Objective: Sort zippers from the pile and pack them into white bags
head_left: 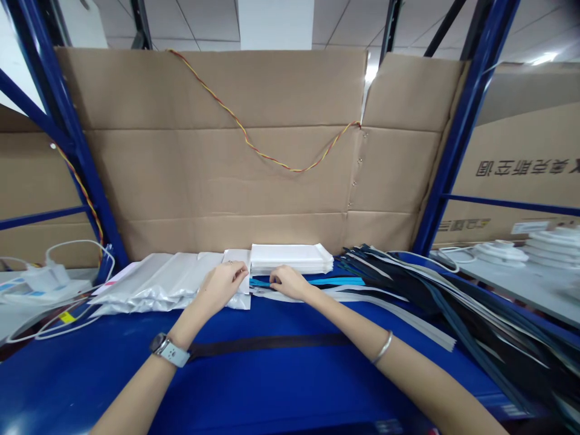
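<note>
My left hand [222,282], with a ring on one finger, is closed, thumb and fingertips together, at the right end of a row of white plastic bags [167,278]. Whatever it pinches, if anything, is too small to make out. Just to its right, my right hand [289,283] is curled closed over white strips [380,302] and bright blue strips [335,281]; its fingertips are partly hidden, so I cannot tell what is in them. Behind both hands lies a stack of flat white packets [290,260]. A gap separates the two hands.
Long dark strips [435,296] are heaped on the right of the blue tabletop [272,386]. A black band [272,343] crosses it. Cardboard [217,181] backs the table between blue posts [86,157]. White cables and plugs [45,275] lie at left; white coils [553,248] stand at right.
</note>
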`<state>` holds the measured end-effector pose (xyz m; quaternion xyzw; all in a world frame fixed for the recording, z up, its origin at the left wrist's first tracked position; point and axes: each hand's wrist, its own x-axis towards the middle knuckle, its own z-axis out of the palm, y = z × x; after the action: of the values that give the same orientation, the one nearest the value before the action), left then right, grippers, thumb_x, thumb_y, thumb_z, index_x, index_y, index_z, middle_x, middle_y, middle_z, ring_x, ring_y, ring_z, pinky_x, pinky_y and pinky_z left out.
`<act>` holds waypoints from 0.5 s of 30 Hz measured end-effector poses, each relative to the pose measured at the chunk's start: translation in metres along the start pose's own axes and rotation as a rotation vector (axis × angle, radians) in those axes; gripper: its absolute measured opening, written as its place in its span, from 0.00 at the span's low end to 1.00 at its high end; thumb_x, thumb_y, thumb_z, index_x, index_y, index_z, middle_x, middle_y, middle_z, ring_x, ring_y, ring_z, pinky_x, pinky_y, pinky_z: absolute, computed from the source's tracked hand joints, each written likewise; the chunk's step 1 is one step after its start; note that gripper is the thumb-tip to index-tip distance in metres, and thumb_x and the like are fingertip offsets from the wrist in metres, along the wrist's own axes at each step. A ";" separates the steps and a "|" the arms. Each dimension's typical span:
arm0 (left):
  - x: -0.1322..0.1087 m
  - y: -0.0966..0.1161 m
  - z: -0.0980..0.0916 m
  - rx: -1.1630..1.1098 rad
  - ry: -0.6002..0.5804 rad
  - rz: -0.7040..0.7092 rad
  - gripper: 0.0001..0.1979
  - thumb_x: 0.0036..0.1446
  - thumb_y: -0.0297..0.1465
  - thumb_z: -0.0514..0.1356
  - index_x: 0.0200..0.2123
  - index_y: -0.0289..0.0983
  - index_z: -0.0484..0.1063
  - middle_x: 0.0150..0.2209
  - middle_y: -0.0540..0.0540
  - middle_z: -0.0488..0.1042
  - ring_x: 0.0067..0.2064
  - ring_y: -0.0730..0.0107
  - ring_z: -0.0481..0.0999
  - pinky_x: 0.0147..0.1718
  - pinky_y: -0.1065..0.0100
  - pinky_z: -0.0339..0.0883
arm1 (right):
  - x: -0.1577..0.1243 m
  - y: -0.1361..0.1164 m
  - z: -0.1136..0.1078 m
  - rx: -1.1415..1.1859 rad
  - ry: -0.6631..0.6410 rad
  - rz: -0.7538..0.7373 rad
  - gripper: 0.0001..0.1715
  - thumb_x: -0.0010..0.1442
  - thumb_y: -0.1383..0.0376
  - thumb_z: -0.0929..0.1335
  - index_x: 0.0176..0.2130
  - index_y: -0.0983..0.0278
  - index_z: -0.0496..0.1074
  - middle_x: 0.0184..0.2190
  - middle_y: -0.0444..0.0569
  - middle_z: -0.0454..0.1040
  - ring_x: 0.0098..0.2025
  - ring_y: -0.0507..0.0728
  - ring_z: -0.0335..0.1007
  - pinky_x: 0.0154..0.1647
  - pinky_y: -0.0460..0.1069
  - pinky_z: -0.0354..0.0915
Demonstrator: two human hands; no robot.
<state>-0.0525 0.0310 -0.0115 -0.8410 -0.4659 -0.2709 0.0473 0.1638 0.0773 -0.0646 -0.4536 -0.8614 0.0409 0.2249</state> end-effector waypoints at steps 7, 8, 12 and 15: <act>0.004 0.004 0.013 -0.204 0.052 0.108 0.11 0.59 0.28 0.51 0.39 0.39 0.73 0.39 0.45 0.74 0.43 0.64 0.70 0.45 0.61 0.62 | -0.005 0.005 -0.029 0.135 0.071 0.003 0.15 0.61 0.67 0.58 0.29 0.67 0.68 0.26 0.47 0.71 0.29 0.51 0.65 0.33 0.45 0.58; 0.003 0.006 0.014 -0.231 0.072 0.104 0.11 0.59 0.28 0.51 0.40 0.39 0.72 0.40 0.45 0.74 0.44 0.64 0.70 0.45 0.60 0.62 | -0.008 0.004 -0.036 0.181 0.063 -0.008 0.15 0.62 0.66 0.57 0.30 0.66 0.67 0.25 0.46 0.70 0.28 0.51 0.65 0.31 0.45 0.58; 0.001 0.020 0.015 -0.384 0.131 -0.030 0.14 0.58 0.31 0.53 0.47 0.39 0.68 0.43 0.44 0.71 0.41 0.64 0.69 0.40 0.61 0.64 | -0.027 -0.002 -0.060 0.481 -0.021 -0.066 0.13 0.63 0.59 0.58 0.31 0.65 0.63 0.20 0.40 0.61 0.22 0.49 0.59 0.25 0.43 0.56; -0.003 0.030 0.009 -0.670 0.035 -0.178 0.18 0.58 0.39 0.53 0.49 0.38 0.67 0.46 0.42 0.69 0.41 0.63 0.68 0.36 0.65 0.63 | -0.039 -0.010 -0.070 0.559 -0.022 -0.103 0.14 0.63 0.58 0.59 0.30 0.64 0.61 0.20 0.40 0.58 0.23 0.49 0.56 0.26 0.44 0.55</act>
<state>-0.0256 0.0148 -0.0155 -0.7612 -0.4217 -0.4261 -0.2474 0.2051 0.0309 -0.0133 -0.3292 -0.8410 0.2701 0.3337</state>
